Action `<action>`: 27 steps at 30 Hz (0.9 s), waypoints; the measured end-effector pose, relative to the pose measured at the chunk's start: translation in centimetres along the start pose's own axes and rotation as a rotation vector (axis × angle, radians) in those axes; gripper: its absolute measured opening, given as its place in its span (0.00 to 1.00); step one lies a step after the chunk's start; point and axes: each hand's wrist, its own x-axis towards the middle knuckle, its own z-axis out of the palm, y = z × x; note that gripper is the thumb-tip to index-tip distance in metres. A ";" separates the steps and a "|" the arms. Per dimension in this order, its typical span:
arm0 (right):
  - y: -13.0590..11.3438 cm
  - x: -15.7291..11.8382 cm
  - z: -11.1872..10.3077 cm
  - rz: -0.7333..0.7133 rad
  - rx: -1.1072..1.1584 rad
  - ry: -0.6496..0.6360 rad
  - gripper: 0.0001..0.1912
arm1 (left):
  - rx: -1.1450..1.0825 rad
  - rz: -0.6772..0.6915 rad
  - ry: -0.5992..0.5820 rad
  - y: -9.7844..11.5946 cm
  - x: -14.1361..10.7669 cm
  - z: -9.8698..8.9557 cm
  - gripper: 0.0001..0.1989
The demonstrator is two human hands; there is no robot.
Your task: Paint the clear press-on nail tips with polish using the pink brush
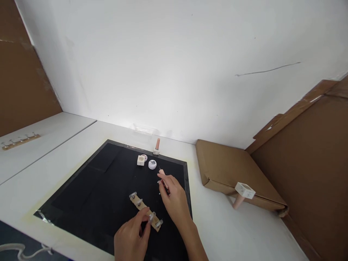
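Observation:
My right hand (pixel 173 197) pinches a slim pink-handled brush (pixel 162 172). Its thin dark tip points towards a small round white jar (pixel 152 165) with a greyish top, and a small gap shows between them. Across the black mat lies a narrow wooden strip (pixel 143 208) carrying several clear nail tips on small stands. My left hand (pixel 133 233) has its thumb and forefinger closed around one clear nail tip (pixel 152 217) near the strip's close end. Part of the strip is hidden behind those fingers.
A white cube (pixel 140 160) stands beside the jar, partly covering a round white piece (pixel 145 157). Behind them is a pink-handled white block (pixel 156 151). At right are a cardboard box (pixel 231 163) and another pink-handled block (pixel 245 190). A second strip (pixel 20 142) lies far left.

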 end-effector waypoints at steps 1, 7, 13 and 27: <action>0.0 0.0 0.0 0.000 0.003 -0.001 0.15 | -0.008 0.007 0.013 0.0 0.0 0.0 0.14; -0.3 -0.1 -0.2 0.008 0.047 -0.020 0.15 | -0.010 0.035 0.019 0.0 0.2 -0.1 0.13; -0.5 0.1 -0.7 0.042 0.149 -0.027 0.15 | -0.061 0.035 0.020 0.1 0.3 -0.4 0.14; -6.7 -8.3 -1.3 -0.108 0.207 -0.024 0.21 | -1.171 -0.387 -0.484 -1.6 0.0 -3.6 0.28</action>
